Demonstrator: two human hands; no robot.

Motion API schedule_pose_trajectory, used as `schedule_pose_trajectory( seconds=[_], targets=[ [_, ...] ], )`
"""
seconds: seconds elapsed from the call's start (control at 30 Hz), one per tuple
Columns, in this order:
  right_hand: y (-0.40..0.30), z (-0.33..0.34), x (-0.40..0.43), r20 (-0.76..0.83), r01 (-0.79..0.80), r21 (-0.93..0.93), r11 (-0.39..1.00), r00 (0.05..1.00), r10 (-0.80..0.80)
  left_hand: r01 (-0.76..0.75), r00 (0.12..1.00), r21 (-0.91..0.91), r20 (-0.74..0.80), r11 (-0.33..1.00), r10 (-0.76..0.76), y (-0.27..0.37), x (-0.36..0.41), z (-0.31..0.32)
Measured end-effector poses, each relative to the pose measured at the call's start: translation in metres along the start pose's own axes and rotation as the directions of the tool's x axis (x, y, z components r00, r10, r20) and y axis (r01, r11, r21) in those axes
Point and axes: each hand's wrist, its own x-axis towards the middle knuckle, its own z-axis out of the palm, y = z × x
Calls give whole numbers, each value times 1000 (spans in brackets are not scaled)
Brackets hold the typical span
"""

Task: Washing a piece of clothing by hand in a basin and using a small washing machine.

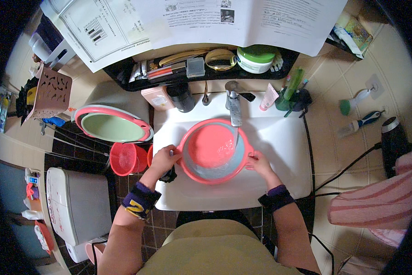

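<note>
A round basin with a pink rim, pink bottom and grey-blue wall sits in the white sink. Water runs into it from the metal faucet, and the surface ripples under the stream. My left hand grips the left side of the rim, and a dark object lies just below that hand. My right hand has its fingers around the handle at the right of the rim. Both wrists wear dark bands.
Behind the faucet runs a black shelf with a green-lidded tub. A pink tube and a dark bottle stand on the sink's back edge. Left are a pink bucket and a green-lined basin; a black cable hangs right.
</note>
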Motion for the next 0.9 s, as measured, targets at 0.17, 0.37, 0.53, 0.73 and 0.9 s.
schedule_pose_trajectory(
  seconds=[0.17,0.37,0.53,0.73,0.9],
  targets=[
    [2,17,3,0,86,-53,995,996,-86,52,998,294,-56,954,-37,24,-33,-14],
    [-5,24,9,-79,305,-124,944,946,-316,-25,981,510,-155,860,120,26,-46,-10],
    [7,-11,3,-154,324,-5,946,934,-321,-154,969,492,-96,857,229,56,-28,5],
    [7,-37,-23,-240,304,54,951,928,-283,-200,974,510,14,837,224,68,-6,31],
    [12,-58,-40,-366,280,30,960,896,-250,-314,942,468,42,826,334,80,0,47]
  ],
)
